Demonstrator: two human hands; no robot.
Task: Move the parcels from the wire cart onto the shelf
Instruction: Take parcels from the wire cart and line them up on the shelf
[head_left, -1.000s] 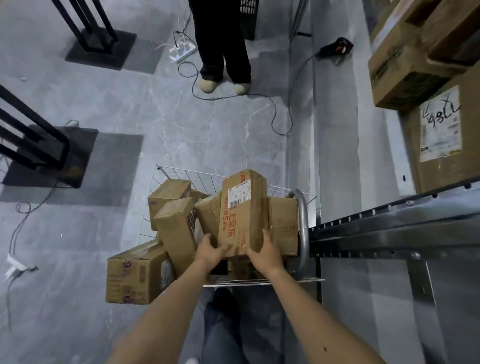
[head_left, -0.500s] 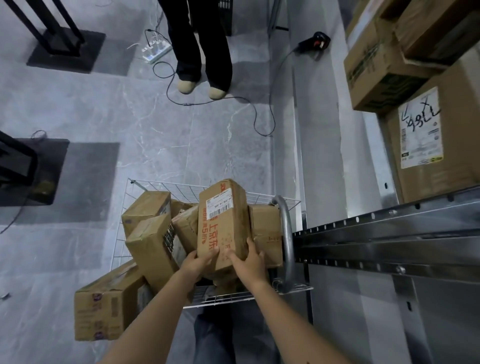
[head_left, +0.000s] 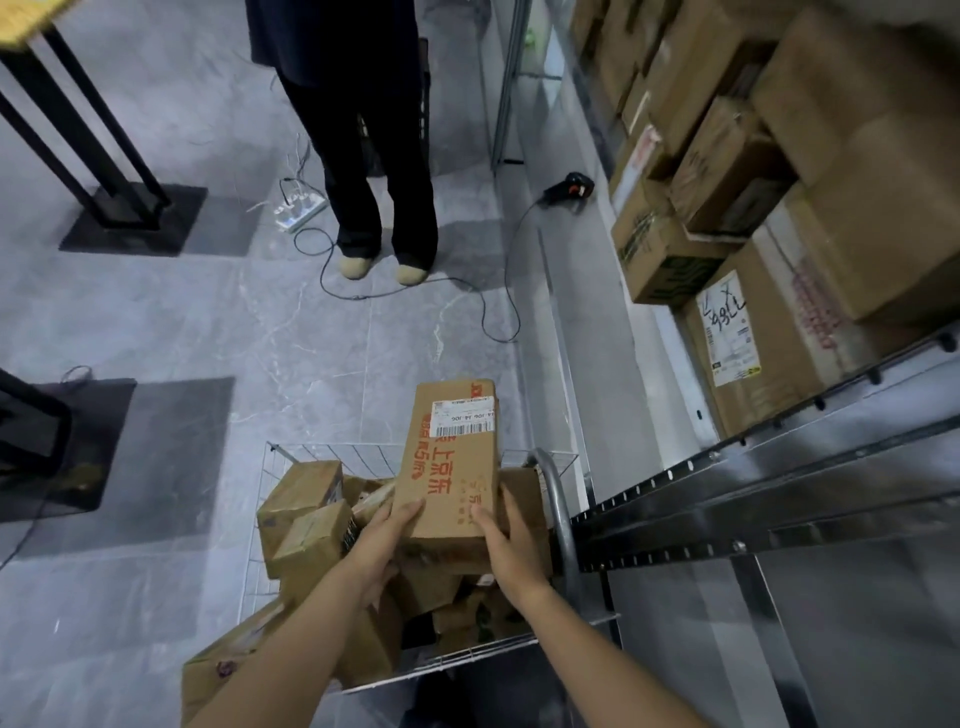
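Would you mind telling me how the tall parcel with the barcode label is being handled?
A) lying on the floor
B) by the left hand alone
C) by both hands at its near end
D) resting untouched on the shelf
C: the left hand and the right hand grip the near end of the labelled parcel from either side, above the wire cart.

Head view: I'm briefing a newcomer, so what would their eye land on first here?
A tall printed parcel gripped by left hand and right hand above the box-crammed wire cart, bottom centre. On the right, a metal shelf stacked with cartons; at top, a person standing.
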